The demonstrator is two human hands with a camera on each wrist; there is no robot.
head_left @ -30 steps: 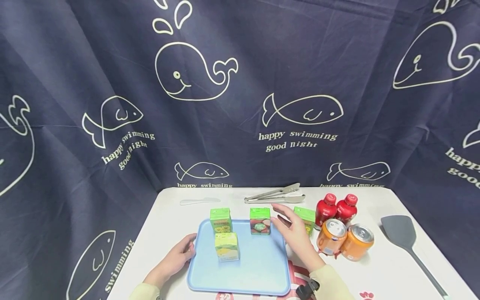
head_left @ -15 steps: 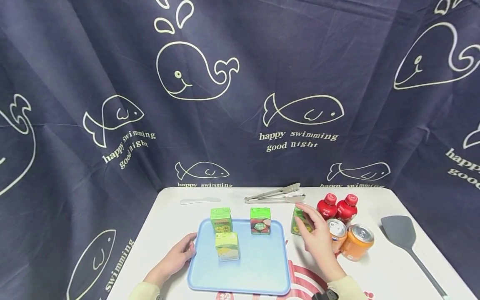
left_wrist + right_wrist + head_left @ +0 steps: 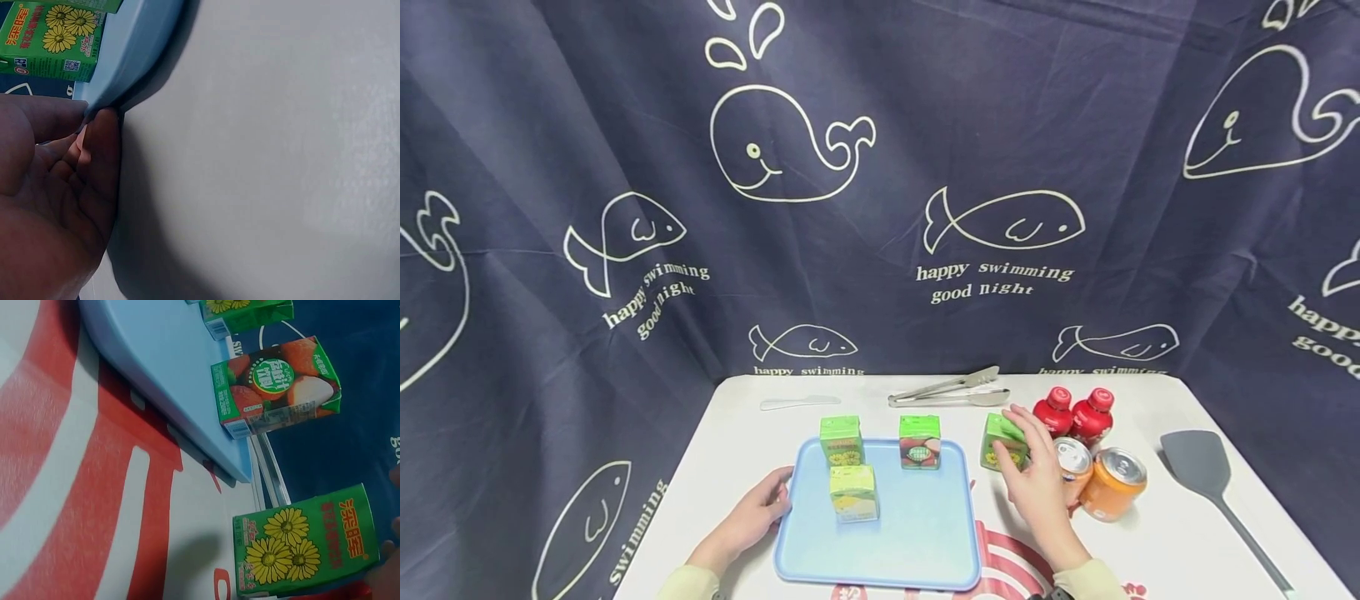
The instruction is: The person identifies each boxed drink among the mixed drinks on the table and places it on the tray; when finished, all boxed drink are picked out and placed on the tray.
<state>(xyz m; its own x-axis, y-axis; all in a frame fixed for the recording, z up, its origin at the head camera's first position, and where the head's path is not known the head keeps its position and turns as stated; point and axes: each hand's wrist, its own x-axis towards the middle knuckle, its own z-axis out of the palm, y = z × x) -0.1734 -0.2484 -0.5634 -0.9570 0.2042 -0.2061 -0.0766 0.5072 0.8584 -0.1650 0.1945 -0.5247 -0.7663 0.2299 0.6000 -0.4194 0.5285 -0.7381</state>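
My left hand grips the left rim of a light blue tray; the left wrist view has its fingers pinching the edge. My right hand holds a green juice carton with yellow flowers, which stands right of the tray, thumb across its front. In the right wrist view, only fingertips show at that carton's top end. On the tray stand a matching green flower carton, a yellow carton in front of it, and a lychee juice carton at the back right.
Two red bottles and two orange cans stand close beside my right hand, which partly hides one can. Metal tongs and a white knife lie at the back. A grey spatula lies at the far right.
My right hand has moved right, away from beside the lychee carton, to the green flower carton and closed around it. The left hand and tray have stayed put.
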